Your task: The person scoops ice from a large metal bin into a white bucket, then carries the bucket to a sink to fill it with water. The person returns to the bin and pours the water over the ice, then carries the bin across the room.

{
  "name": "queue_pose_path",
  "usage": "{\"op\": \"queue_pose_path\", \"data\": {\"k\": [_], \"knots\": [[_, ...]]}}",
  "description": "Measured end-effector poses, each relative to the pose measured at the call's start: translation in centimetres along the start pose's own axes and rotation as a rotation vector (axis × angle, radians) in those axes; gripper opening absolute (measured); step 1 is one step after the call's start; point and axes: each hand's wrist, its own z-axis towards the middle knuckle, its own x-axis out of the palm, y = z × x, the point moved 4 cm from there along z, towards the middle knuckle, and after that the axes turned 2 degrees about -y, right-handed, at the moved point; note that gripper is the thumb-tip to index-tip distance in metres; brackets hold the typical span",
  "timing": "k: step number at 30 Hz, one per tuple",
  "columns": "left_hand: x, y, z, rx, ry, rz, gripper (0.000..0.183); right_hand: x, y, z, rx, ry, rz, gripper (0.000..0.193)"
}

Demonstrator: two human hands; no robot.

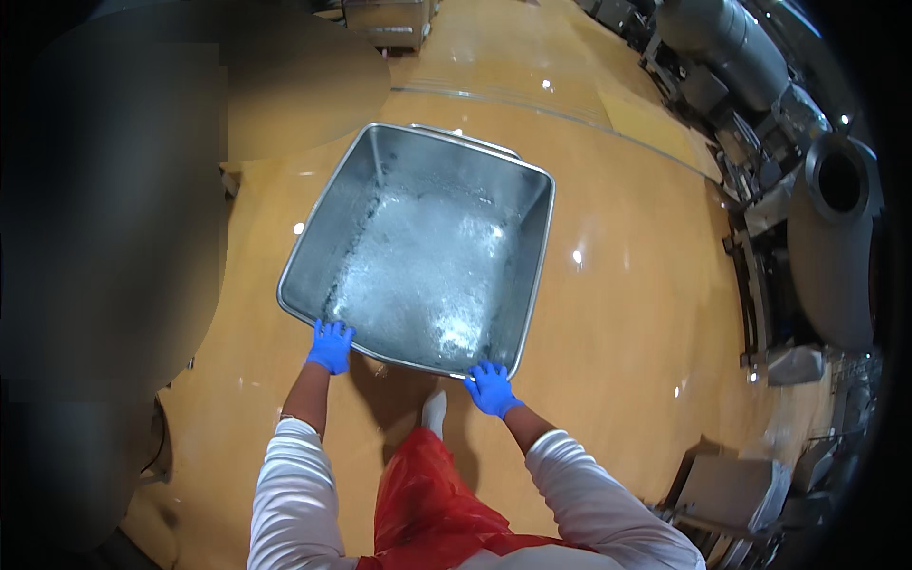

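Note:
A large, square stainless steel tub [330, 214] stands in front of me. Its inner walls and bottom look wet and shiny, with drops and streaks near the corners. On the near rim, toward the left corner, my left hand [332, 348] in a blue glove has its fingers hooked over the edge. Close to the near right corner, my right hand [490, 389], also blue-gloved, grips the same rim. A rail or handle [467, 140] shows beyond the tub's far side. The tub's wheels or base are hidden.
Glossy tan floor [627, 313] surrounds the tub, crossed by a seam or drain strip [532, 103] farther ahead. Steel drum-shaped machines [828, 271] line the right side. A grey-topped stand [727, 489] is at lower right; a metal container [385, 21] stands far ahead. The left is blurred.

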Motion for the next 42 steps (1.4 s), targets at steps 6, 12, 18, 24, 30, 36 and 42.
{"op": "queue_pose_path", "data": {"k": [6,12,18,24,30,36,42], "knots": [[-7.4,-1.1,20.7,-0.057,0.122,0.071,0.074,-9.8,-8.1,16.8,0.141,0.127,-0.02,0.057],[-14.7,-0.8,40.9,0.008,0.076,0.062,0.074,-20.3,-15.3,32.8,0.208,0.06,0.015,0.055],[-21.5,-0.3,61.0,-0.011,0.037,0.091,0.075,-30.8,-22.7,50.1,0.239,0.018,0.089,0.052],[-29.5,-2.1,81.6,-0.023,0.171,0.106,0.076,-40.5,-32.1,66.4,0.265,0.079,0.115,0.051],[-37.2,-3.2,100.4,0.003,0.117,0.056,0.072,-50.5,-41.0,82.0,0.232,0.051,0.088,0.051],[-44.4,-5.1,119.9,0.084,-0.04,-0.026,0.07,-59.6,-50.5,97.2,0.188,-0.038,0.066,0.051],[-53.3,-9.3,141.4,0.087,0.086,0.005,0.07,-69.4,-61.8,112.6,0.259,-0.043,-0.024,0.053]]}}
